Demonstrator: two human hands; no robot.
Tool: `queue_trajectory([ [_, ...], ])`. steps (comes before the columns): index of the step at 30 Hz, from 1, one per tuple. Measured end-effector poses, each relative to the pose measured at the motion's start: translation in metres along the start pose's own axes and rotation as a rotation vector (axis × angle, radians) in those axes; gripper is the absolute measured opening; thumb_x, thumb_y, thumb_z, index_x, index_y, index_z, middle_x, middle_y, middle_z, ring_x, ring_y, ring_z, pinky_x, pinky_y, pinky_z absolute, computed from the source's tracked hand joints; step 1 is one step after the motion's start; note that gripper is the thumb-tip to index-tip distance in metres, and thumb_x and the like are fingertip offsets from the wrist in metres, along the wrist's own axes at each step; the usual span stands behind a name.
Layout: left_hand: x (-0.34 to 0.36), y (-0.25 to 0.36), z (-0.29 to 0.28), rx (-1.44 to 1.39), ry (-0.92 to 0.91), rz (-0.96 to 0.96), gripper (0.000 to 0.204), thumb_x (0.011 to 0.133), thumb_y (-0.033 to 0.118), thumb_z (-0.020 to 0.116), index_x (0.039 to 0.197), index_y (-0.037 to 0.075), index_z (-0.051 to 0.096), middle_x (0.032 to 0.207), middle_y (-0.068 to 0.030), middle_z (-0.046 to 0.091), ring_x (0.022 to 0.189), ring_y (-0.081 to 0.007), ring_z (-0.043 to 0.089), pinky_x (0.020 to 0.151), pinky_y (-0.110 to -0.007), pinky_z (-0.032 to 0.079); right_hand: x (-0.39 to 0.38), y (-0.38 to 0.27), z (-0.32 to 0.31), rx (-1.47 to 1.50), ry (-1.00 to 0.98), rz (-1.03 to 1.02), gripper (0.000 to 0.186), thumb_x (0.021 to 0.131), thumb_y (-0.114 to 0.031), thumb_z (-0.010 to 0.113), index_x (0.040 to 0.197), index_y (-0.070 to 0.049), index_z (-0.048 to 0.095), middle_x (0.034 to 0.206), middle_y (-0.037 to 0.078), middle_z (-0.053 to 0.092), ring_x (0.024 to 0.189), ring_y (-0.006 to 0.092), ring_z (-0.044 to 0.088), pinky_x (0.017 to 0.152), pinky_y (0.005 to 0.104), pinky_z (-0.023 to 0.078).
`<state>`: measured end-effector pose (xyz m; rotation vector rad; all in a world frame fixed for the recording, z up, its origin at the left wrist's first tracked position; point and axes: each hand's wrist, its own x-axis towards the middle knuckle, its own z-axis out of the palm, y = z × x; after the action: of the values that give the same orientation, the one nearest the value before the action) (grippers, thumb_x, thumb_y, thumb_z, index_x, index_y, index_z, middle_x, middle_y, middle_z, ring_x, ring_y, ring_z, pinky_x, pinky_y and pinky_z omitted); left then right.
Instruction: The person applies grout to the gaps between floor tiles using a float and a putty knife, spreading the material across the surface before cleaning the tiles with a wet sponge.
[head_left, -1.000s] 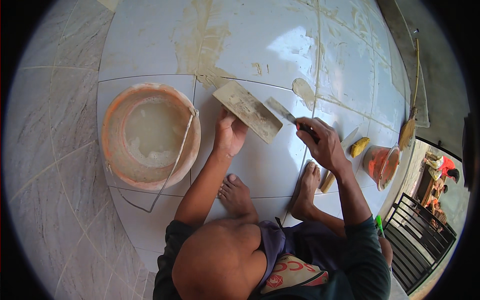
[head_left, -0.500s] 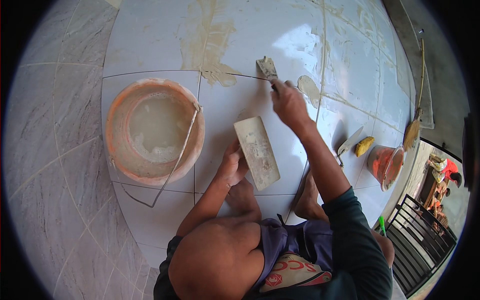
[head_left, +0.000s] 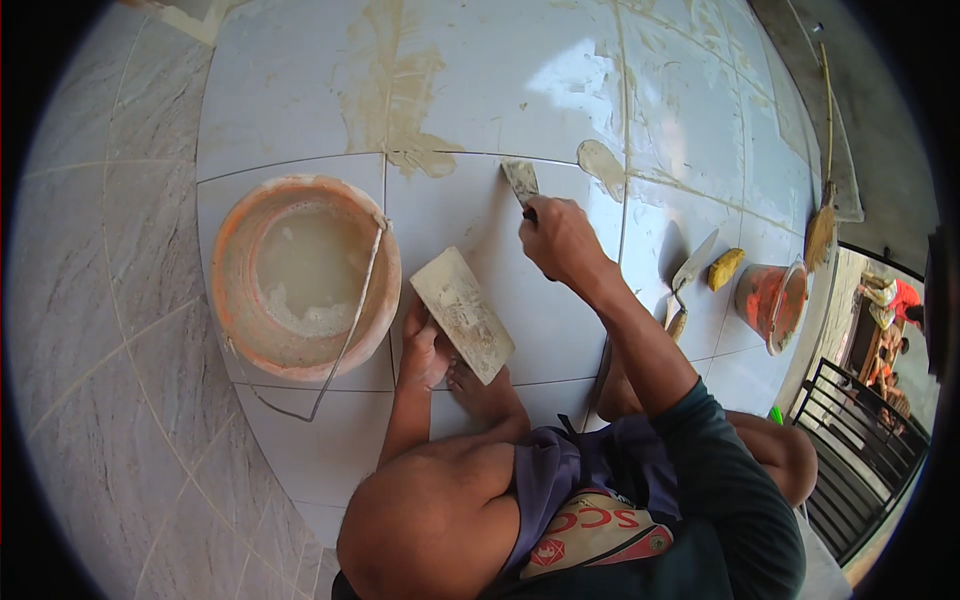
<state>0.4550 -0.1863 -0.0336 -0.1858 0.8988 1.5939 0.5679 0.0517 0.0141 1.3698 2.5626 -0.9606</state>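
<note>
In my left hand [head_left: 424, 345] is a flat rectangular float [head_left: 463, 318], pale and smeared with grout, gripped at its left edge and tilted above my foot. My right hand [head_left: 565, 240] is wrapped round the handle of a putty knife [head_left: 521, 182]. Its grout-stained blade lies at the joint between two white floor tiles [head_left: 480, 210]; whether it touches cannot be told. A patch of beige grout [head_left: 601, 168] sits on the tiles just beyond my right hand. Smeared grout [head_left: 400, 130] covers the joints farther off.
Left of my hands stands a large bucket [head_left: 225, 270] of cloudy water, its wire handle hanging down. At the right lie a pointed trowel [head_left: 692, 262], a yellow sponge [head_left: 725, 269] and a small red bucket [head_left: 760, 300]. A broom [head_left: 822, 225] leans farther right, near a black metal gate [head_left: 860, 440].
My right hand has drawn the putty knife back toward me, from beyond the joint to its near side. My left hand has shifted the float left, turning it more aslant.
</note>
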Motion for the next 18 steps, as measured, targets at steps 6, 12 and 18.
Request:
queue_trajectory([
  [6,0.03,-0.023,0.001,0.071,-0.023,0.023,0.051,0.093,0.009,0.055,0.142,0.005,0.042,0.133,-0.0113,0.056,0.121,-0.0239,0.059,0.1,-0.042,0.051,0.002,0.11,-0.014,-0.022,0.25,0.076,0.015,0.084,-0.01,0.058,0.089,0.003,0.065,0.078,0.029,0.065,0.076,0.0473,0.064,0.072,0.0532,0.052],
  [12,0.038,-0.031,0.018,0.079,-0.004,-0.024,0.048,0.094,0.009,0.053,0.141,0.004,0.043,0.132,-0.0113,0.057,0.12,-0.0237,0.059,0.099,-0.041,0.052,0.018,0.099,-0.087,0.127,0.149,0.26,0.017,0.079,-0.011,0.062,0.084,0.004,0.069,0.076,0.031,0.064,0.075,0.0418,0.068,0.074,0.0471,0.053],
  [18,0.038,-0.046,0.028,0.078,0.011,-0.036,0.046,0.094,0.008,0.053,0.139,0.003,0.044,0.131,-0.0117,0.057,0.119,-0.0236,0.06,0.099,-0.041,0.052,-0.021,0.112,-0.031,0.1,0.068,0.134,0.019,0.079,-0.009,0.061,0.083,0.008,0.068,0.073,0.03,0.064,0.068,0.0438,0.067,0.066,0.0448,0.054],
])
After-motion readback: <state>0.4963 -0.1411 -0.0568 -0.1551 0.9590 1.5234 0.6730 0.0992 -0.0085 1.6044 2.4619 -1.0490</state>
